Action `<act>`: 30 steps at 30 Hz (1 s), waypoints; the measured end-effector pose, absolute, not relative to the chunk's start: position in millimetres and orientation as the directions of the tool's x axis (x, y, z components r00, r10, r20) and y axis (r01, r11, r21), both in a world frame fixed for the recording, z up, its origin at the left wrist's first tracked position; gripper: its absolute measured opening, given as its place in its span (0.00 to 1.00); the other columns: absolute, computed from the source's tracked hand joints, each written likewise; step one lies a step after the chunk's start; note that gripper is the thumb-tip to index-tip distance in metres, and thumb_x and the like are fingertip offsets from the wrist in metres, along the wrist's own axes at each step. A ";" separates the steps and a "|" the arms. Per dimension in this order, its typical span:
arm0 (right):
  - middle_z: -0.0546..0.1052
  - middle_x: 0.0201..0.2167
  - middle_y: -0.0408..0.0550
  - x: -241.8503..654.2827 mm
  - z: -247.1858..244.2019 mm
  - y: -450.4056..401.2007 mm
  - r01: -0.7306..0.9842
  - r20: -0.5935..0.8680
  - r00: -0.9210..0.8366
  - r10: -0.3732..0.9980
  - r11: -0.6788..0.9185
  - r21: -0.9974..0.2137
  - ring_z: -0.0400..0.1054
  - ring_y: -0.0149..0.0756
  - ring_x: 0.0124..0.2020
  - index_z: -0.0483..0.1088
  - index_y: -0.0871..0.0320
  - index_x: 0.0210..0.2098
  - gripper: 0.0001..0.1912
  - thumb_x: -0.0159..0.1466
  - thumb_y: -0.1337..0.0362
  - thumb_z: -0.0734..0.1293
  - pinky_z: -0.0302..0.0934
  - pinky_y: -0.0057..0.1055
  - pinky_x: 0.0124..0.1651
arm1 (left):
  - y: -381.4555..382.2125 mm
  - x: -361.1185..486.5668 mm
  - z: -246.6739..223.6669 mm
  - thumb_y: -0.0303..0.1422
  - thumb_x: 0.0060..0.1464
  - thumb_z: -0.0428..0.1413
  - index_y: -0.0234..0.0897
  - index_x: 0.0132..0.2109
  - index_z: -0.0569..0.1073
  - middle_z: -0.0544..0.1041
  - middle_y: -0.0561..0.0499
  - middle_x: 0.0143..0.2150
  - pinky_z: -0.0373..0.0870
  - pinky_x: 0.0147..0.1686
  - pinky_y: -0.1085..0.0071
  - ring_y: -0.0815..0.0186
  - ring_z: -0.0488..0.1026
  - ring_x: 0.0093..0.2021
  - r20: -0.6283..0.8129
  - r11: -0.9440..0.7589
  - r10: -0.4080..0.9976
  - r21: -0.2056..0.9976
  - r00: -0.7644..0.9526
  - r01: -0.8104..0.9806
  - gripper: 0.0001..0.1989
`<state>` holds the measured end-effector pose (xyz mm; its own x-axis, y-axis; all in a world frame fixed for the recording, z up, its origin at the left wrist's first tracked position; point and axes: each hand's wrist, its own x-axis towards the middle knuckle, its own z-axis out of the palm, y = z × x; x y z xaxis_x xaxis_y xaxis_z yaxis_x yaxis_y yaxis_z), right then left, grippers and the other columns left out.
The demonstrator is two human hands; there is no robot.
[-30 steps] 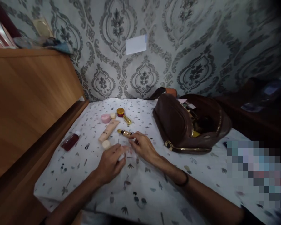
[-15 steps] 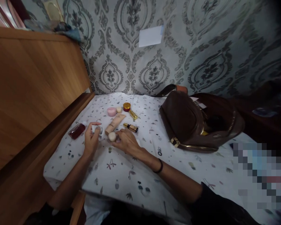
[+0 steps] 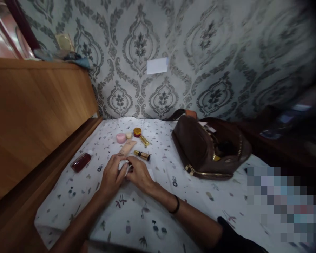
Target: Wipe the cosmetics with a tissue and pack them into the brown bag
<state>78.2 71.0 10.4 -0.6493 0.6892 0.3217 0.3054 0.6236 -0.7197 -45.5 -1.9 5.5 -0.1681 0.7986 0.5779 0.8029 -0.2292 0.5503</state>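
My left hand (image 3: 112, 175) is closed around a small white object (image 3: 123, 166), perhaps a tissue or cloth. My right hand (image 3: 139, 175) meets it from the right, fingers pinched at the white object's edge; what lies between them is hidden. Just beyond my hands is a beige tube (image 3: 127, 147), its near end covered. A dark and gold slim tube (image 3: 142, 155) rests to the right of it. Farther back sit a pink jar (image 3: 120, 137), a small cream jar (image 3: 129, 135), a gold-lidded red jar (image 3: 137, 132) and a gold tube (image 3: 144, 140).
A bottle of dark red liquid (image 3: 80, 162) lies at the left. An open brown bag (image 3: 200, 144) stands at the right. A wooden panel (image 3: 42, 116) borders the left side, and a patterned wall (image 3: 158, 95) the back.
My left hand has moved right with the white object and now meets my right hand. The small round item near my right fingers is no longer visible. The view has tilted up.
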 end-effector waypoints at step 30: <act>0.79 0.28 0.45 196.9 -13.2 87.1 -0.517 -0.043 -0.678 0.734 -0.518 -0.681 0.73 0.29 0.29 0.78 0.60 0.35 0.19 0.54 0.50 0.77 0.61 0.22 0.29 | 52.1 39.8 15.0 0.52 0.66 0.40 0.37 0.55 0.68 0.73 0.50 0.39 0.66 0.39 0.68 0.63 0.69 0.37 0.230 -0.226 0.972 0.894 0.038 0.388 0.27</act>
